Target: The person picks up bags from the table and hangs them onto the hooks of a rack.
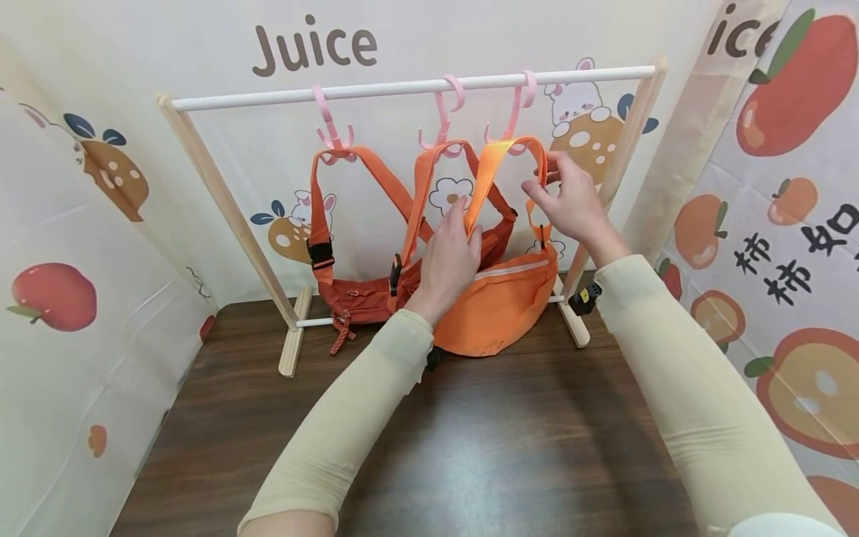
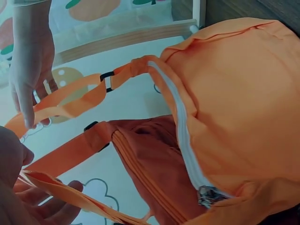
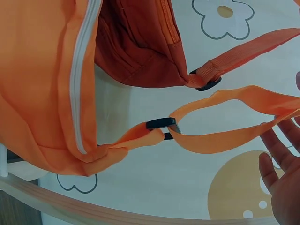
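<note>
A bright orange waist bag [image 1: 499,306] with a pale zipper hangs from a pink hook [image 1: 515,112] by its orange strap [image 1: 488,173]. My left hand [image 1: 448,257] pinches the strap's left side between thumb and fingers; the left wrist view shows the strap running through that hand. On the strap's other side is my right hand [image 1: 570,195], its fingers extended and fingertips at the webbing. A black slider [image 3: 161,123] sits on this side, below the right hand. Behind the orange bag, a darker red-orange waist bag [image 2: 152,154] is partly hidden.
A white rail [image 1: 389,91] on wooden legs stands on the dark wood table [image 1: 470,447]. Another pink hook [image 1: 323,108] and a middle pink hook [image 1: 443,115] carry orange-red straps. A black buckle [image 1: 321,253] hangs at left. Fruit-print sheets [image 1: 54,298] surround the table.
</note>
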Motion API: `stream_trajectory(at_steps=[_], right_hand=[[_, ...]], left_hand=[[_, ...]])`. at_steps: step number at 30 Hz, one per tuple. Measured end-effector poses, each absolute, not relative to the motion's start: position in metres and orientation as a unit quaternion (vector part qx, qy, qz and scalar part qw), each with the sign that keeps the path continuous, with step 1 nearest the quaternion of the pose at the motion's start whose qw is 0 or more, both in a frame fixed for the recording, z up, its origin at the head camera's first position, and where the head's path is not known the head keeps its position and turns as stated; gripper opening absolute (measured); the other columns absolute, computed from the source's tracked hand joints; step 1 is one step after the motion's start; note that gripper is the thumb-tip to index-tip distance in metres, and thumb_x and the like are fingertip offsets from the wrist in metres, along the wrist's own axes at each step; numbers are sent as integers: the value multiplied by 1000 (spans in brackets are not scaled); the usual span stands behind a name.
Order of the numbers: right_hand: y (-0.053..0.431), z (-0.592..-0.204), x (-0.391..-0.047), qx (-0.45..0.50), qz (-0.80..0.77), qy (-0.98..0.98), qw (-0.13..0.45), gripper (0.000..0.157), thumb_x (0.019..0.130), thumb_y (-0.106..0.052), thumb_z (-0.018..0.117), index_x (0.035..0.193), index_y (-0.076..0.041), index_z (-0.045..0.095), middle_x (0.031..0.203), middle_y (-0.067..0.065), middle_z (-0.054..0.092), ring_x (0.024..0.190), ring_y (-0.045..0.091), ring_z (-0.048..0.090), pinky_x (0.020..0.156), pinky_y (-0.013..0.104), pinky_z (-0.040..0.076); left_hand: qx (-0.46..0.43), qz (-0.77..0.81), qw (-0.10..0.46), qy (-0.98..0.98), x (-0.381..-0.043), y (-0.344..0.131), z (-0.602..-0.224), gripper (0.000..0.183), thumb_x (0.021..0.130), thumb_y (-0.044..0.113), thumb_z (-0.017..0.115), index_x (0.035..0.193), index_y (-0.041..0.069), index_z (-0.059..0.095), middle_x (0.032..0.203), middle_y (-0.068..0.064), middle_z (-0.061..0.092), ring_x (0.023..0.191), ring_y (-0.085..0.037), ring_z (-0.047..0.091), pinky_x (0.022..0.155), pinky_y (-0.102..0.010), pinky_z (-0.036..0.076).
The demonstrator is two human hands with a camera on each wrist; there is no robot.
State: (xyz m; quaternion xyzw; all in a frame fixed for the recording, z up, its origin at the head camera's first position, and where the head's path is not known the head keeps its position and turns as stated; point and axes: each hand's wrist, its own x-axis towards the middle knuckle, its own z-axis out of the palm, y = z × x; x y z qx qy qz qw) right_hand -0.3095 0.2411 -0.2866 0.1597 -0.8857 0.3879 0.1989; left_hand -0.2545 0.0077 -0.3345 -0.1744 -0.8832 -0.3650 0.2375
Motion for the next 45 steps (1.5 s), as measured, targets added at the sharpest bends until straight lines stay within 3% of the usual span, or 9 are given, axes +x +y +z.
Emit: stream_trajectory(at_steps=[7, 14, 21, 25, 30, 45], right_hand=[[239, -297, -307, 158, 389, -885, 203, 71, 102, -42, 71, 161, -17, 41, 144, 14, 56, 135, 30, 52, 110, 56, 43], [240, -308, -296, 160, 400, -870, 239, 75, 100, -36, 74, 161, -12, 38, 156, 10, 47, 144, 29, 44, 116, 56, 38], [240, -318, -279, 170, 381, -864, 282, 72, 99, -30, 75, 158, -6, 41, 157, 13, 45, 143, 33, 40, 119, 52, 34], [239, -326, -269, 185, 375, -855, 305, 70, 98, -26, 76, 156, -4, 43, 155, 15, 46, 143, 31, 40, 119, 51, 33], [236, -336, -257, 207, 375, -842, 327, 69, 96, -20, 78, 154, -4, 46, 152, 16, 48, 140, 31, 41, 115, 50, 35], [232, -365, -224, 239, 353, -843, 328, 70, 93, -11, 79, 154, -2, 45, 148, 22, 50, 134, 41, 43, 108, 59, 37]], left_hand=[[-167, -347, 270, -882, -248, 0, -347, 64, 106, 24, 67, 159, 0, 39, 145, -16, 59, 117, -28, 66, 94, -44, 57], [-174, -332, 291, -880, -235, -8, -356, 67, 104, 21, 70, 161, 3, 39, 151, -15, 54, 135, -29, 56, 116, -48, 43], [-196, -313, 315, -874, -221, -16, -359, 67, 104, 21, 70, 160, 4, 39, 150, -16, 53, 133, -32, 56, 115, -49, 43], [-207, -311, 324, -869, -215, -20, -360, 67, 103, 20, 70, 160, 3, 38, 149, -16, 53, 136, -33, 53, 121, -51, 36], [-216, -313, 330, -864, -209, -24, -362, 68, 103, 20, 71, 160, 3, 39, 150, -16, 53, 139, -31, 51, 124, -43, 32], [-244, -333, 362, -836, -189, -37, -370, 64, 99, 22, 75, 153, 0, 47, 144, -17, 57, 131, -30, 56, 114, -40, 45]])
